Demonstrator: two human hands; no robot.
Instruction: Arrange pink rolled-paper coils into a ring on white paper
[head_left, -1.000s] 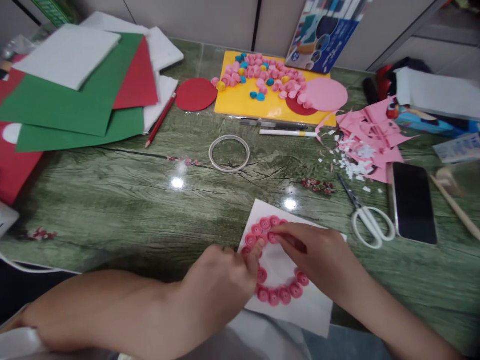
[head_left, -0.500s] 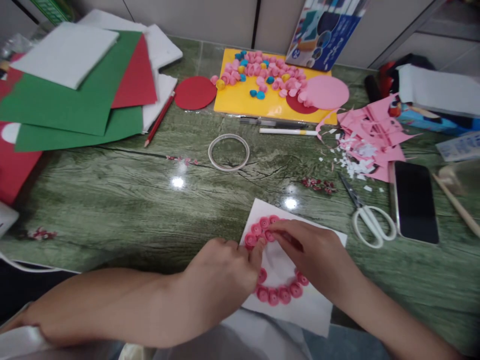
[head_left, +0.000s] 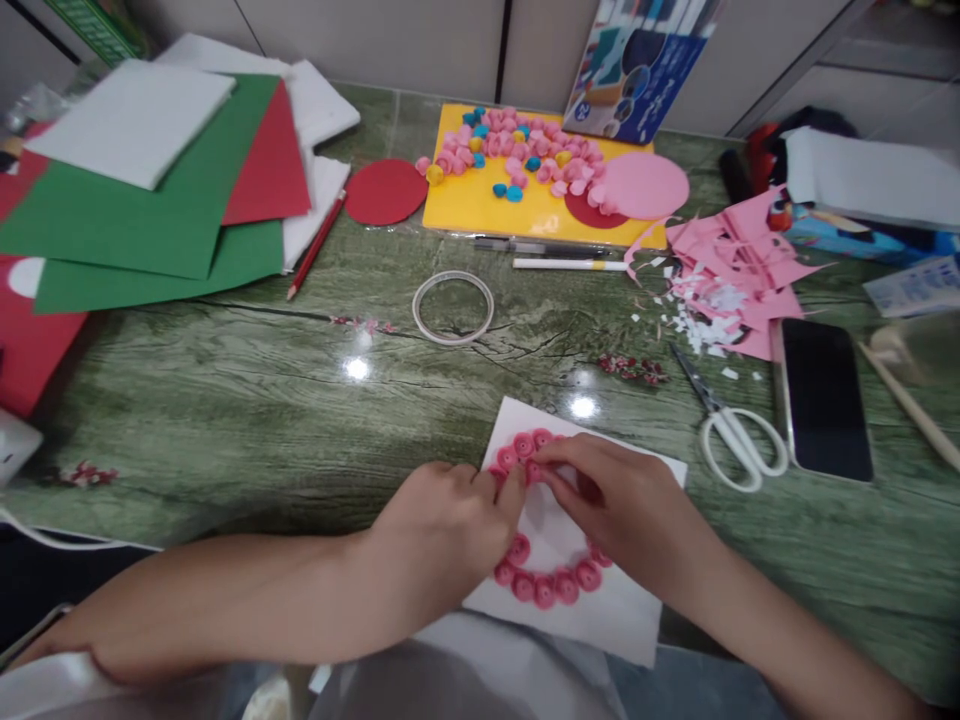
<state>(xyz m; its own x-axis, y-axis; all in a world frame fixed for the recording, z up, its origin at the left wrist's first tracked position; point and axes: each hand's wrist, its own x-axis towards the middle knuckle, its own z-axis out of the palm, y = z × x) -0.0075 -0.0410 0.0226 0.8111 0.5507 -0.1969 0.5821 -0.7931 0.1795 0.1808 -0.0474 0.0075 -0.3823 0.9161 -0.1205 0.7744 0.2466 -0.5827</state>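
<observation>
A white sheet [head_left: 574, 627] lies near the table's front edge with a ring of pink rolled-paper rosettes [head_left: 544, 589] on it. My left hand [head_left: 457, 520] reaches across the sheet's left side, fingers curled, fingertips pressed on a rosette at the upper part of the ring. From the right, my right hand [head_left: 619, 495] comes in with thumb and index finger pinched on the same small rosette [head_left: 533, 470]. Both hands' fingertips almost meet there. They hide parts of the ring's left and right sides.
White-handled scissors [head_left: 731, 435] and a phone [head_left: 825, 400] lie at the right, below pink scraps [head_left: 735, 260]. A tape roll [head_left: 453, 308] sits mid-table. Loose rosettes cover a yellow sheet [head_left: 457, 215] at the back. Coloured sheets [head_left: 135, 215] and a red pencil [head_left: 315, 248] lie left.
The camera view has shifted slightly. Both hands stay at the upper part of the ring, with fingertips on the rosette; only small finger movement shows.
</observation>
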